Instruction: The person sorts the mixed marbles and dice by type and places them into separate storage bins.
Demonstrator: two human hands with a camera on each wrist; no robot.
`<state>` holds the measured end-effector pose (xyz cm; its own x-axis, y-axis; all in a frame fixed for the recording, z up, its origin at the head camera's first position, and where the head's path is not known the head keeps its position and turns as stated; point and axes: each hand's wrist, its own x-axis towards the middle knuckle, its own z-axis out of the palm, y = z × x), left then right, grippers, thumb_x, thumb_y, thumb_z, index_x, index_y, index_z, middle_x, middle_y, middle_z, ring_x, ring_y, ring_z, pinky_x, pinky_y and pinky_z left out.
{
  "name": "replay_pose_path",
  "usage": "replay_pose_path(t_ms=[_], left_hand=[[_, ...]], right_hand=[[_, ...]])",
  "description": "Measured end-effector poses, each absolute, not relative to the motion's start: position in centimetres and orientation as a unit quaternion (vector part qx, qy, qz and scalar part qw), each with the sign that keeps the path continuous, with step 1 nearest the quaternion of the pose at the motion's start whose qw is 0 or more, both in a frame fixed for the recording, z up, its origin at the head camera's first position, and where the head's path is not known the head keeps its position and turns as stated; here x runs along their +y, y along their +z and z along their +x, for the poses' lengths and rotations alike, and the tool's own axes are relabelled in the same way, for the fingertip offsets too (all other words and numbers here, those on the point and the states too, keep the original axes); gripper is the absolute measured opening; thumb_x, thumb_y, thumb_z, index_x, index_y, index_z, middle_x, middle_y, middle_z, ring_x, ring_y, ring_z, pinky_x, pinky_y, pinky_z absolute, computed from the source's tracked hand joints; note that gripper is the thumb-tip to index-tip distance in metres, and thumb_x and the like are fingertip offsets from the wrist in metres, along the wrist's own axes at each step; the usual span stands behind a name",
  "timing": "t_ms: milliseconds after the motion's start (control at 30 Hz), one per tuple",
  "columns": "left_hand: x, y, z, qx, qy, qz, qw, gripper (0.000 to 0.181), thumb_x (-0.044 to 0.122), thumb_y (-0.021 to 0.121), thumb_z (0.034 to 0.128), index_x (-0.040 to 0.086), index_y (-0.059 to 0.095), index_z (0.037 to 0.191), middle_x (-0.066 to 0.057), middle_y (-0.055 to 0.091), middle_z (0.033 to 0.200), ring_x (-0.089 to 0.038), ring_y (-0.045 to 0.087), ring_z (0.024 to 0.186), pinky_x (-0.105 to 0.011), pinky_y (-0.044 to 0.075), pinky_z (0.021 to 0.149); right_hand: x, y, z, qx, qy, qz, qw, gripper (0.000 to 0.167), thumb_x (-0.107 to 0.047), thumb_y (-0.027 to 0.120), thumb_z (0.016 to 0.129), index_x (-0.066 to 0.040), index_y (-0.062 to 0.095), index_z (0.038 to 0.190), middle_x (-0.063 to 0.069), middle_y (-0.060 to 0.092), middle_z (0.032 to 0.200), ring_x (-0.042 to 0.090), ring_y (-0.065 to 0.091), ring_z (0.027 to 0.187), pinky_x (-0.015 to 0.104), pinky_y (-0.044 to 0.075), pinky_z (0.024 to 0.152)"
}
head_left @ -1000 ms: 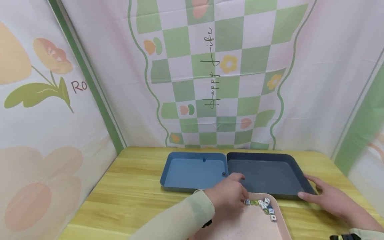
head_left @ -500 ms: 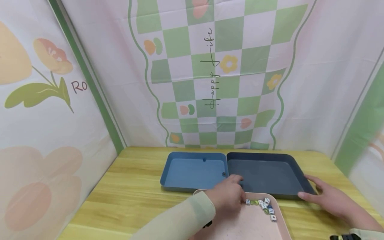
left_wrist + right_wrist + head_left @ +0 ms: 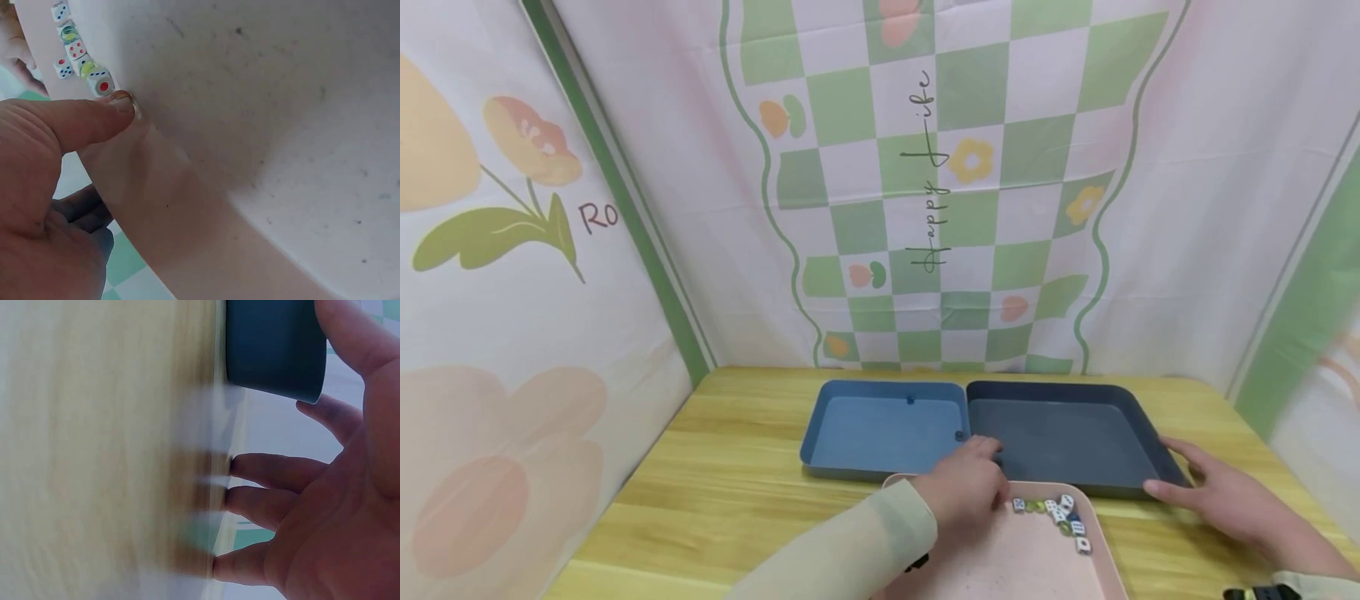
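Note:
My left hand [image 3: 962,487] reaches over the far rim of a pink tray [image 3: 1101,533]. Its thumb [image 3: 94,122] is inside, on a small clear glossy piece [image 3: 122,95] that it seems to pinch; the index finger is hidden. Other fingers hang outside the wall. Beside the thumb, white dice [image 3: 100,83] and yellow-green marbles [image 3: 1036,506] line the far wall and corner. My right hand [image 3: 1225,500] touches the near right corner of a dark grey tray [image 3: 1067,442]: thumb at the front, index finger at the side, the other fingers spread on the table.
A blue tray [image 3: 880,433] stands left of the dark grey one, sides close together. It contains two small dark pieces, one at its back wall and one by its right wall. Wooden table [image 3: 715,475] shows around the trays; a patterned curtain [image 3: 970,208] hangs behind.
My left hand has shifted slightly left along the pink tray's far wall, away from the end of the dice row. The right hand and the trays stay where they were.

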<state>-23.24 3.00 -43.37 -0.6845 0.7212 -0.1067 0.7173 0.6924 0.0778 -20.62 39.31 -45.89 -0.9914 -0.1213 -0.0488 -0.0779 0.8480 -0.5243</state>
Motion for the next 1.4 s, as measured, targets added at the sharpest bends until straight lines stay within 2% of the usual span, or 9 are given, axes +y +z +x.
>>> replay_pose_path(t_ms=[200,367,667,933,1267,1400], left_hand=[[2.63,-43.26,-22.96,0.916,0.023,0.396,0.062,0.020,0.020,0.070,0.0950,0.037,0.078,0.091,0.006,0.042,0.148,-0.007,0.030,0.139,-0.023,0.028,0.112],[2.63,-43.31,-22.97,0.914,0.026,0.399,0.062,0.020,0.020,0.068,0.0961,0.036,0.077,0.088,0.006,0.044,0.146,-0.007,0.032,0.138,-0.023,0.029,0.111],[2.79,-43.69,-23.14,0.914,0.021,0.399,0.063,0.020,0.020,0.071,0.0946,0.039,0.078,0.094,0.009,0.046,0.143,-0.005,0.033,0.136,-0.022,0.029,0.111],[2.92,-43.59,-23.25,0.912,0.019,0.405,0.067,0.023,0.019,0.073,0.0927,0.037,0.076,0.079,0.010,0.047,0.142,-0.005,0.032,0.137,-0.023,0.028,0.111],[2.86,-43.66,-23.30,0.908,0.002,0.413,0.075,0.017,0.026,0.076,0.0904,0.040,0.074,0.081,0.010,0.047,0.143,-0.007,0.031,0.139,-0.023,0.028,0.111],[2.95,-43.64,-23.38,0.906,0.002,0.414,0.083,0.010,0.032,0.078,0.0891,0.041,0.075,0.085,0.017,0.055,0.131,-0.005,0.031,0.138,-0.021,0.028,0.110]], right_hand=[[39.15,-45.81,-20.47,0.963,-0.262,-0.056,0.034,0.094,-0.053,0.063,0.095,0.007,0.021,0.153,0.053,0.031,0.132,0.070,0.034,0.117,0.079,0.034,0.082],[39.12,-45.82,-20.42,0.963,-0.261,-0.055,0.034,0.094,-0.053,0.062,0.095,0.007,0.021,0.153,0.053,0.030,0.132,0.071,0.034,0.116,0.079,0.034,0.082],[39.18,-45.99,-20.44,0.961,-0.271,-0.051,0.040,0.094,-0.053,0.062,0.095,0.007,0.019,0.154,0.054,0.027,0.134,0.071,0.031,0.118,0.078,0.033,0.084],[39.38,-46.04,-20.56,0.963,-0.262,-0.048,0.043,0.095,-0.054,0.061,0.095,0.007,0.019,0.154,0.054,0.027,0.133,0.071,0.032,0.117,0.078,0.033,0.083],[39.41,-46.12,-20.62,0.961,-0.269,-0.050,0.041,0.094,-0.053,0.062,0.095,0.006,0.018,0.154,0.054,0.026,0.134,0.072,0.030,0.118,0.078,0.032,0.083],[39.45,-46.15,-20.59,0.961,-0.270,-0.052,0.038,0.094,-0.053,0.062,0.095,0.006,0.019,0.154,0.054,0.026,0.134,0.071,0.030,0.118,0.078,0.032,0.084]])
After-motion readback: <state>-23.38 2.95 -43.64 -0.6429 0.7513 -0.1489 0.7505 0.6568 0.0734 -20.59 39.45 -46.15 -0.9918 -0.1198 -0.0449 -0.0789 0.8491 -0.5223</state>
